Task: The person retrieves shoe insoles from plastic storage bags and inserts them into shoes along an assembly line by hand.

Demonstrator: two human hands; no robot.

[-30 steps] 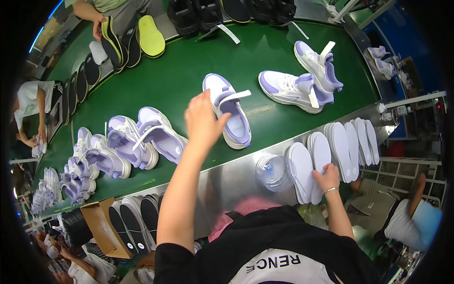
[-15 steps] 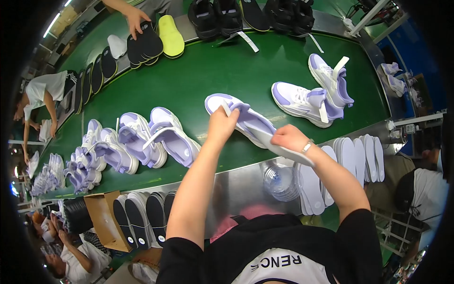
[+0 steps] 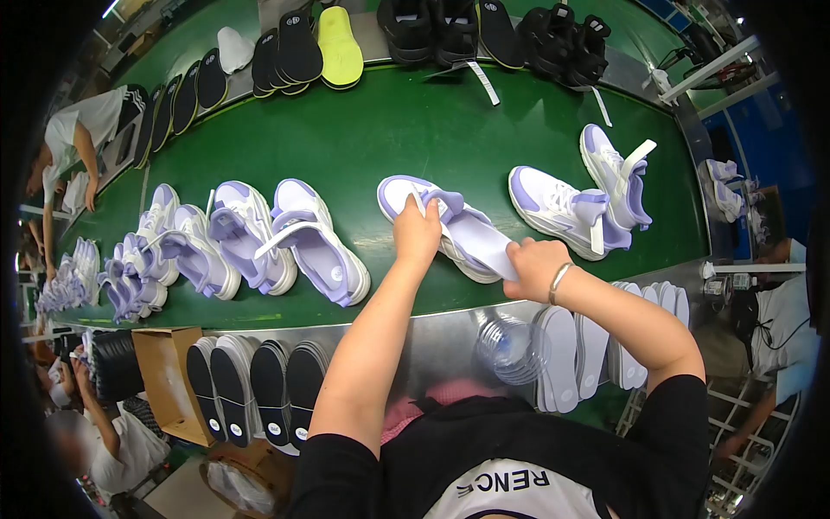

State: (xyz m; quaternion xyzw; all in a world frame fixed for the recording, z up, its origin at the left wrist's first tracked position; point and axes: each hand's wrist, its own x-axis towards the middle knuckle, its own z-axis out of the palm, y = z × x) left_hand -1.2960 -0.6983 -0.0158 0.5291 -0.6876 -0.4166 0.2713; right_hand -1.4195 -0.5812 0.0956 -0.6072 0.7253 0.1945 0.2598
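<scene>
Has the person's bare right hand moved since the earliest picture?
Yes. Judged against the gray steel ledge, the right hand has moved forward and leftward, from the flat pale insole stacks to the heel of a white-and-lavender sneaker.

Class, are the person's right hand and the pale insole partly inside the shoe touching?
Touching. The head view shows the right hand closed over the near end of the insole.

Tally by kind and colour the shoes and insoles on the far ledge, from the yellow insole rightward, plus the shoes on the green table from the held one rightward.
Yellow insole: 1
Black shoes: 4
Black insole: 1
Lilac-and-white shoes: 3, held one included
Total: 9
</scene>
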